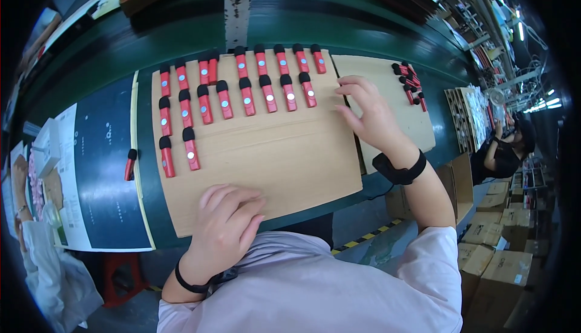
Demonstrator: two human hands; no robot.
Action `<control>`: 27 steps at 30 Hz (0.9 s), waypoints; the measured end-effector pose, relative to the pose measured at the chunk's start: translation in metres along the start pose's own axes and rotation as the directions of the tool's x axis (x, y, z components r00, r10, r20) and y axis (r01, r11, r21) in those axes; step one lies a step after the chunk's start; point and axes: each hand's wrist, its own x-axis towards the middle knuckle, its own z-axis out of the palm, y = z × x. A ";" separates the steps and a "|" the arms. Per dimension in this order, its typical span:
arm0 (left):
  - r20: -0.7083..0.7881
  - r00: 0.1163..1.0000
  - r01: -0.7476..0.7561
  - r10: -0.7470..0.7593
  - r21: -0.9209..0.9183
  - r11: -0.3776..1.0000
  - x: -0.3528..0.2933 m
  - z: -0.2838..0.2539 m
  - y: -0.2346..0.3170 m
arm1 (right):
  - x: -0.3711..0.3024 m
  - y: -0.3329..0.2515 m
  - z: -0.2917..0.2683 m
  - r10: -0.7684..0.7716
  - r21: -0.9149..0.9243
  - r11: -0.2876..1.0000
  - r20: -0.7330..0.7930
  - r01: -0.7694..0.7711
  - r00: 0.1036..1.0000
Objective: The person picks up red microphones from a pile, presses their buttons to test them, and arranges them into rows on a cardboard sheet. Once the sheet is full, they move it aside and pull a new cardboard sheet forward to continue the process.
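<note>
Red sticks (246,94) lie upright, black caps far-end.

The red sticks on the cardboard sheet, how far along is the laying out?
Done: three rows of red sticks with black caps lie on the cardboard sheet; the third row has only two. In hand: nothing held; the left hand rests on the sheet's near edge, and the right hand touches its right edge. Left: a small pile of sticks on the next sheet, and one stray stick on the left.
</note>
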 end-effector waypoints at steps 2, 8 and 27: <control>-0.009 1.000 -0.010 0.009 -0.014 1.000 -0.001 -0.001 -0.002 | -0.012 0.022 -0.004 0.050 0.020 0.999 -0.018 -0.049 0.999; 0.035 0.999 -0.018 0.024 -0.155 0.988 0.001 -0.012 0.000 | -0.062 0.149 -0.015 0.357 -0.140 0.920 -0.084 -0.366 0.930; 0.072 0.996 0.059 -0.047 -0.176 0.983 0.009 -0.029 0.016 | -0.017 0.268 -0.024 0.757 -0.364 0.599 -0.033 -0.713 0.652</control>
